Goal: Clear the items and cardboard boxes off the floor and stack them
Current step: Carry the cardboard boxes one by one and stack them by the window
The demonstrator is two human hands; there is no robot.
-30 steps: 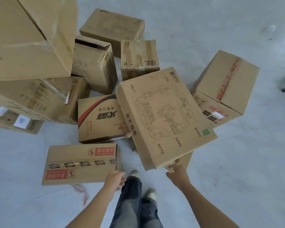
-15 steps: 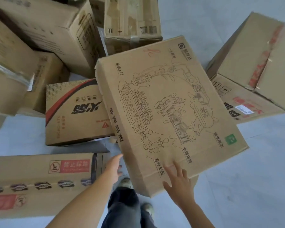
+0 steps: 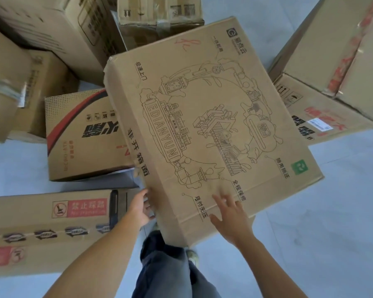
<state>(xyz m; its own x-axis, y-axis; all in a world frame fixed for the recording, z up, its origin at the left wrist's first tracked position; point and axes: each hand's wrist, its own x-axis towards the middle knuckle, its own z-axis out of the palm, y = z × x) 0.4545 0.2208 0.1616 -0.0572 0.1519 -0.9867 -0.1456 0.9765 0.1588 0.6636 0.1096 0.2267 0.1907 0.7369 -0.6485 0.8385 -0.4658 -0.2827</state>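
Note:
A large flat cardboard box [image 3: 205, 117] with a line drawing and "EDIANYUN" printed on top lies tilted in the middle, propped over other boxes. My left hand [image 3: 139, 208] touches its near left side, fingers reaching along the edge. Over the near part of its top face my right hand [image 3: 230, 216] is spread with straight fingers. Neither hand grips anything. A box with a red and black swoosh [image 3: 82, 134] sits to its left, partly under it.
A long box with a red warning label [image 3: 50, 229] lies on the floor at the near left. Taped boxes stand at the right [image 3: 332, 82], back [image 3: 159, 16] and left [image 3: 41, 39]. Grey floor [image 3: 321, 222] shows at the right. My legs [image 3: 166, 269] are below.
I have leaned in, so the boxes look larger. My right hand moved from the box's near corner onto its top face; my left hand moved from the labelled box to the big box's side.

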